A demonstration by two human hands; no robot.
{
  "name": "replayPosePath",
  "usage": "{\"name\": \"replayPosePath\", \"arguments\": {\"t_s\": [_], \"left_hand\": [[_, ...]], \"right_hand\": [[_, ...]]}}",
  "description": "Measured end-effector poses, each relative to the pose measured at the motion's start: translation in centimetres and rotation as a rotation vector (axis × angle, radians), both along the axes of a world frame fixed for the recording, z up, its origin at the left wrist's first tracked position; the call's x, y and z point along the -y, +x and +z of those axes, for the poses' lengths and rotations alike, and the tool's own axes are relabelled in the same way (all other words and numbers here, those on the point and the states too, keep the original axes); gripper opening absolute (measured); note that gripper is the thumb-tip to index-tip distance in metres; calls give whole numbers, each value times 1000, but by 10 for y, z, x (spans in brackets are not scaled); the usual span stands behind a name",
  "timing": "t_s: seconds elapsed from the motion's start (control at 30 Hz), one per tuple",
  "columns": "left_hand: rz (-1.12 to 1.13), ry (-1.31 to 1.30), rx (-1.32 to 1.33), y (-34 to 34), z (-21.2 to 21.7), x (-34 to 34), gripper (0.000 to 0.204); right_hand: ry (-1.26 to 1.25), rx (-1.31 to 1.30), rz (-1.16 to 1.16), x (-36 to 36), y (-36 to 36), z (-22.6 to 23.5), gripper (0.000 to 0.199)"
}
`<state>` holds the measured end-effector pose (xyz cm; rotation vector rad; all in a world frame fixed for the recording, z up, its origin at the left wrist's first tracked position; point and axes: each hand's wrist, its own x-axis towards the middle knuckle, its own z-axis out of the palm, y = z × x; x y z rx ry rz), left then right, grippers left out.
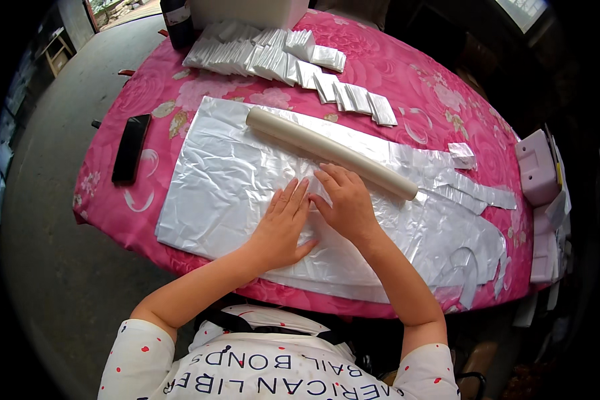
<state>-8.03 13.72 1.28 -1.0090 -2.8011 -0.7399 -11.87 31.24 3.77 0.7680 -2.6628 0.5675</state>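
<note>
**Both hands flat on plastic sheeting**

Pink floral bench (407, 73) carries a stack of clear plastic sheets (233, 180), a cream roll (330, 152) across it, and folded packets (280, 57) behind. Left hand (281, 227) and right hand (345, 203) lie palm-down, side by side on the sheets, fingers extended; neither grip holds anything. Black phone (131, 147) lies left.

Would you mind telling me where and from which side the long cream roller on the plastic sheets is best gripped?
Probably at the roller's bare upper-left half, from above, fingers wrapping across its round body. It lies flat and slanted on the plastic sheets, and the right hand crowds its lower-right part.
</note>
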Motion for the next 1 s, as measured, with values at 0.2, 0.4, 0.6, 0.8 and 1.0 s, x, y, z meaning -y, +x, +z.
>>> {"name": "replayPosePath", "arguments": {"t_s": [0.2, 0.4, 0.6, 0.8, 1.0], "left_hand": [[46, 603, 923, 106, 11, 75, 27], [653, 1090, 1524, 151, -22, 112, 29], [506, 623, 1204, 149, -23, 111, 21], [195, 284, 780, 120, 23, 98, 21], [164, 336, 716, 112, 29, 94, 23]], "right_hand": [[143, 186, -18, 28, 0, -24, 66], [110, 378, 283, 90, 73, -21, 69], [-7, 517, 583, 115, 112, -23, 69], [53, 1077, 575, 78, 52, 32, 60], [-635, 700, 143, -9, 11, 46, 46]]}}
